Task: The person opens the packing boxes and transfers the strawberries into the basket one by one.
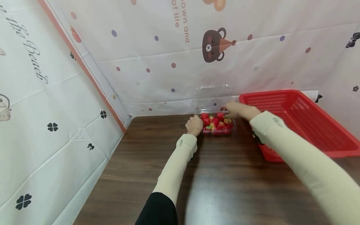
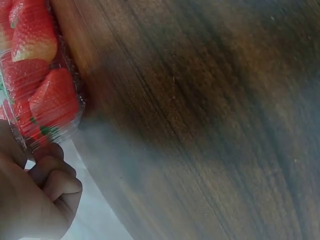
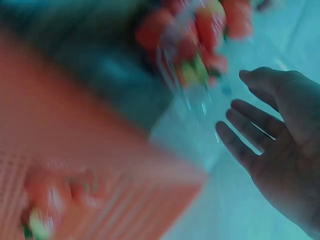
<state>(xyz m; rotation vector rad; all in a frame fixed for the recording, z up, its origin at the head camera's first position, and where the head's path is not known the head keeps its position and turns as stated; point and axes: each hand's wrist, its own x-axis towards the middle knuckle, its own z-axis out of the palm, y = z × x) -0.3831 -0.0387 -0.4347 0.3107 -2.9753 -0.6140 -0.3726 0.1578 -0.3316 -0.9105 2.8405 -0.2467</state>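
Observation:
A clear plastic box (image 1: 216,132) full of red strawberries (image 1: 214,122) stands at the back of the table, its transparent lid (image 1: 213,93) raised against the wall. My left hand (image 1: 194,125) pinches the box's left edge between thumb and curled fingers; the left wrist view shows this hand (image 2: 42,192) close to the strawberries (image 2: 55,100). Over the box's right side is my right hand (image 1: 239,110). In the right wrist view that hand (image 3: 280,130) has its fingers spread apart, with nothing between them, beside the box's strawberries (image 3: 207,25).
A red perforated basket (image 1: 315,125) sits to the right, partly under my right forearm. Blurred strawberries (image 3: 60,192) lie inside it in the right wrist view. Patterned white sheeting (image 1: 157,53) rises behind and beside the brown wooden table (image 1: 146,150).

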